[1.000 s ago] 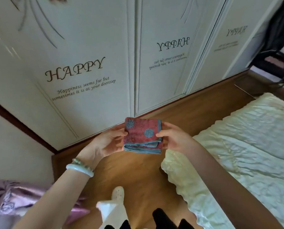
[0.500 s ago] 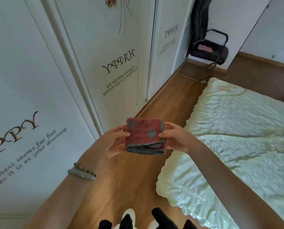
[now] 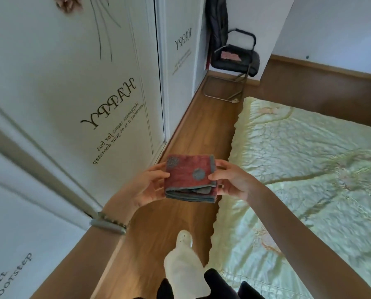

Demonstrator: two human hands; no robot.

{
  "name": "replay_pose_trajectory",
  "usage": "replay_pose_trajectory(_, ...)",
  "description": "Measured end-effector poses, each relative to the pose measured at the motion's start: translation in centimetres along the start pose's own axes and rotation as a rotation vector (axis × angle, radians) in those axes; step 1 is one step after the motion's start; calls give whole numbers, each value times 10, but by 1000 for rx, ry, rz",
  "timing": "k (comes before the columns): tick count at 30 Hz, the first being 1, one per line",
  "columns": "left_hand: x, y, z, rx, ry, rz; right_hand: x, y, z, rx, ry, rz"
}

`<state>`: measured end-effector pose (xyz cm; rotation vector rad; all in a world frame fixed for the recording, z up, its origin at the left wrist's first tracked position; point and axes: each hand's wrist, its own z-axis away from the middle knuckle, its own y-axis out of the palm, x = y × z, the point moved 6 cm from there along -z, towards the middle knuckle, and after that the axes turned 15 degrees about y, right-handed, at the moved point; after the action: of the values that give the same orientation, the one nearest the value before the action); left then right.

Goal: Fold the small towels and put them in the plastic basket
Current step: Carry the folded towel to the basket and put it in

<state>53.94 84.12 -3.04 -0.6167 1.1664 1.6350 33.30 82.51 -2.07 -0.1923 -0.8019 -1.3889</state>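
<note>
Folded red towel [image 3: 190, 178] sits between my hands above the floor; my left hand [image 3: 146, 186] pinches its left edge, my right hand [image 3: 232, 180] pinches its right edge, thumbs on top.

A narrow strip of floor [image 3: 201, 130] lies open before us from near to far, hemmed by the wardrobe [image 3: 61, 93] left of our left hand [image 3: 150, 186] and the bed [image 3: 309, 169] by our right hand [image 3: 232, 182], a chair [image 3: 236, 63] closing the far end.
</note>
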Motion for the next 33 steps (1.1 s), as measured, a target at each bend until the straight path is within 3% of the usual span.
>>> replay_pose_trajectory(14,-97,55,-246,67,-50,-52,196,-86,-105,-99,-56,-81)
replay_pose_trajectory(33,-251,190,-598,317,-36,-254,484,-243,-238,-270,-236,-254)
